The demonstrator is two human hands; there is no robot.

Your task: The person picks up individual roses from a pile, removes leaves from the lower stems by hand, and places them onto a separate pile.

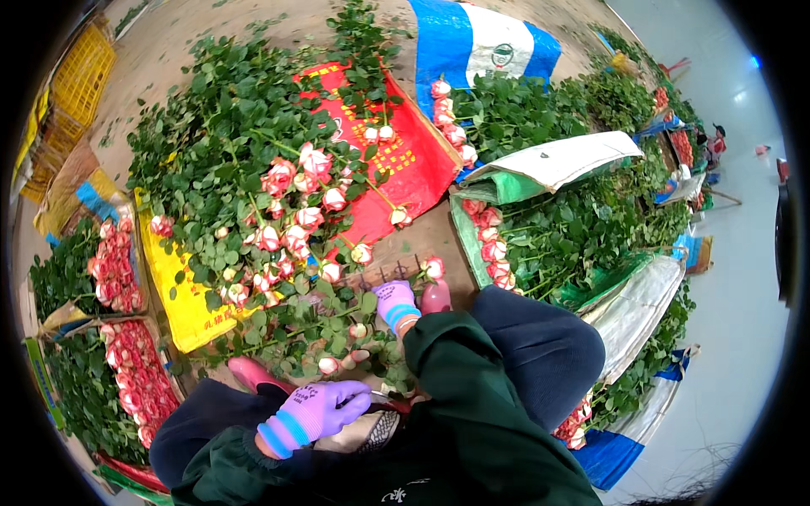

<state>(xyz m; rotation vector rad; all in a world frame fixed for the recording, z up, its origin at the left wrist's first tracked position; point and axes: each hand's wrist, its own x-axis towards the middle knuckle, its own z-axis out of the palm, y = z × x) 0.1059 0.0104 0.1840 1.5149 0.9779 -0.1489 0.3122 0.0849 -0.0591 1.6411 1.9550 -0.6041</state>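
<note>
My left hand (324,410), in a purple glove with blue cuff bands, is low over my lap. Its fingers are bent around a thin shiny object (380,396), perhaps a metal tool, partly hidden. My right hand (396,302), gloved alike, reaches forward beside a dark metal rack with upright prongs (393,272); its fingertips are hidden. A pink-and-white rose (433,267) lies just right of it, above a pink boot (436,297). Leafy stems and pale roses (328,365) lie between my hands. Beyond is a large pile of cut roses (296,239).
Yellow sheeting (183,303) and red sheeting (405,171) lie under the pile. Wrapped rose bundles stand at the left (136,373) and right (493,250). Yellow plastic crates (82,76) stand at the far left. My other pink boot (253,373) is near the left knee.
</note>
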